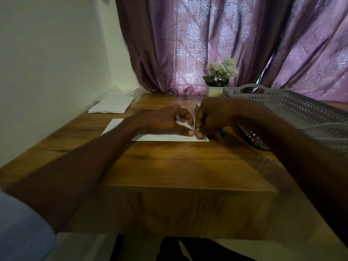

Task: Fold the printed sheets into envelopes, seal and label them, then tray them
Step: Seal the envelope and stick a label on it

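envelope (162,137) flat on desk (178,162), long axis left-right, under both hands | left hand (165,122) spread, thumb pressing it | right hand (211,117) curled, fingertips pressing its right corner, nearer the seal | tray (301,108) right; judged: sealing
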Demonstrator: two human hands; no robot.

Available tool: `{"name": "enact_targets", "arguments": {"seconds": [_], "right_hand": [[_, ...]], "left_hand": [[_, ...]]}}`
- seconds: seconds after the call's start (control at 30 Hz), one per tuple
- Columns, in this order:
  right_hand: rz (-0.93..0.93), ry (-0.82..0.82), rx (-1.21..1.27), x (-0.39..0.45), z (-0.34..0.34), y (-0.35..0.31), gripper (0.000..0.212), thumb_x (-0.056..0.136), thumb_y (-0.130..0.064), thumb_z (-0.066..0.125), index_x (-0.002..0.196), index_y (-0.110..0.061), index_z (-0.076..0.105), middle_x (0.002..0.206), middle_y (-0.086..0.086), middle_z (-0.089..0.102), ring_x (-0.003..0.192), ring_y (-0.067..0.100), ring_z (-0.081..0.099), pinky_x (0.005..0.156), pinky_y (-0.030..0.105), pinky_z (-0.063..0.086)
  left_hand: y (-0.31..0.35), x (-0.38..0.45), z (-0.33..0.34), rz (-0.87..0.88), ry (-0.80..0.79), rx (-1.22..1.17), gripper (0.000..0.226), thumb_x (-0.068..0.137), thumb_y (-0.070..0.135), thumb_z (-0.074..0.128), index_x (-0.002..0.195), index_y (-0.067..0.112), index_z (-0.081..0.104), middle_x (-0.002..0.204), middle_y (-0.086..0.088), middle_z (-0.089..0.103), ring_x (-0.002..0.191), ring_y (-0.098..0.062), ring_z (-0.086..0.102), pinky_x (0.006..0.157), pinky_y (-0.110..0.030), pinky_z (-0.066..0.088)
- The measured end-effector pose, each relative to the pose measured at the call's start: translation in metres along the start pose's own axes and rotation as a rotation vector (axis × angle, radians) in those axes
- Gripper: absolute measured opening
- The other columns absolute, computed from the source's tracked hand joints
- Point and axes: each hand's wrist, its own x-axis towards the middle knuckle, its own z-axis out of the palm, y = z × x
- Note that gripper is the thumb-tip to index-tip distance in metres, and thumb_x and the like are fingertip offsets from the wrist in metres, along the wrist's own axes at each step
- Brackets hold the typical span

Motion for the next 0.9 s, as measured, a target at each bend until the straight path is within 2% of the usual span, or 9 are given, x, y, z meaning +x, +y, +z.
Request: {"name": "enact_targets", "arguments": {"seconds": [0.13, 0.3, 0.37, 0.47, 0.53, 0.63, 0.73, 0.9], "right_hand": [[-0.024, 0.024, -0.077, -0.001, 0.003, -0.002, 0.017, 0.085, -0.01, 0.079, 0.077, -0.022, 0.071, 0.077, -0.003, 0.069, 0.07, 0.009, 0.064, 0.078, 0.032, 0.057], [-0.024, 0.07, -0.176, -0.003, 0.01, -0.003, 0.01, 0.086, -0.018, 0.079, 0.089, -0.021, 0.07, 0.091, -0.001, 0.069, 0.084, 0.013, 0.066, 0.069, 0.026, 0.052], [0.006, 0.082, -0.217, 0.0, 0.013, -0.004, 0.019, 0.085, -0.022, 0.08, 0.098, -0.02, 0.067, 0.097, 0.0, 0.067, 0.087, 0.016, 0.064, 0.069, 0.028, 0.052], [0.065, 0.091, -0.237, 0.002, 0.014, -0.007, 0.047, 0.083, -0.027, 0.083, 0.122, -0.018, 0.059, 0.113, 0.003, 0.063, 0.1, 0.022, 0.061, 0.081, 0.035, 0.054], [0.089, 0.075, -0.257, 0.002, 0.013, -0.01, 0.057, 0.084, -0.029, 0.081, 0.132, -0.014, 0.054, 0.121, 0.006, 0.062, 0.107, 0.023, 0.06, 0.087, 0.036, 0.052], [0.111, 0.044, -0.273, 0.004, 0.011, -0.011, 0.055, 0.084, -0.032, 0.081, 0.13, -0.01, 0.058, 0.12, 0.007, 0.066, 0.107, 0.025, 0.065, 0.092, 0.039, 0.056], [0.13, 0.028, -0.304, 0.003, 0.01, -0.012, 0.051, 0.085, -0.032, 0.081, 0.125, -0.008, 0.061, 0.117, 0.009, 0.068, 0.104, 0.026, 0.068, 0.088, 0.039, 0.056], [0.141, 0.067, -0.255, 0.004, 0.012, -0.005, 0.039, 0.086, -0.031, 0.08, 0.115, -0.009, 0.064, 0.108, 0.009, 0.071, 0.098, 0.026, 0.07, 0.088, 0.041, 0.059]], "left_hand": [[0.004, -0.002, -0.002, -0.008, -0.003, -0.005, 0.038, 0.087, 0.047, 0.078, 0.12, 0.031, 0.069, 0.133, 0.003, 0.06, 0.125, -0.016, 0.053, 0.111, -0.049, 0.046], [0.004, -0.003, -0.002, -0.012, -0.002, -0.009, 0.037, 0.088, 0.043, 0.078, 0.12, 0.027, 0.068, 0.123, 0.013, 0.06, 0.121, -0.011, 0.054, 0.109, -0.047, 0.047], [0.004, -0.002, -0.001, -0.007, 0.0, -0.005, 0.037, 0.088, 0.045, 0.078, 0.12, 0.029, 0.069, 0.123, 0.012, 0.06, 0.12, -0.011, 0.054, 0.109, -0.048, 0.047], [0.003, -0.001, -0.001, -0.014, -0.013, 0.011, 0.036, 0.087, 0.049, 0.077, 0.118, 0.034, 0.068, 0.123, 0.015, 0.06, 0.12, -0.009, 0.054, 0.109, -0.048, 0.047], [0.002, 0.0, -0.001, 0.0, -0.02, 0.024, 0.037, 0.088, 0.049, 0.077, 0.12, 0.033, 0.068, 0.123, 0.017, 0.06, 0.12, -0.008, 0.054, 0.109, -0.046, 0.047], [0.001, 0.001, -0.001, 0.028, -0.009, 0.047, 0.044, 0.085, 0.063, 0.071, 0.119, 0.034, 0.07, 0.125, 0.008, 0.06, 0.117, -0.012, 0.056, 0.104, -0.045, 0.05], [-0.002, 0.006, 0.001, 0.017, 0.013, 0.05, 0.038, 0.09, 0.062, 0.066, 0.114, 0.032, 0.069, 0.12, 0.005, 0.059, 0.11, -0.013, 0.056, 0.099, -0.048, 0.051], [-0.008, 0.015, 0.008, -0.026, 0.035, 0.145, 0.048, 0.074, 0.078, 0.067, 0.106, 0.042, 0.064, 0.115, 0.005, 0.054, 0.106, -0.014, 0.05, 0.088, -0.037, 0.047]]}}
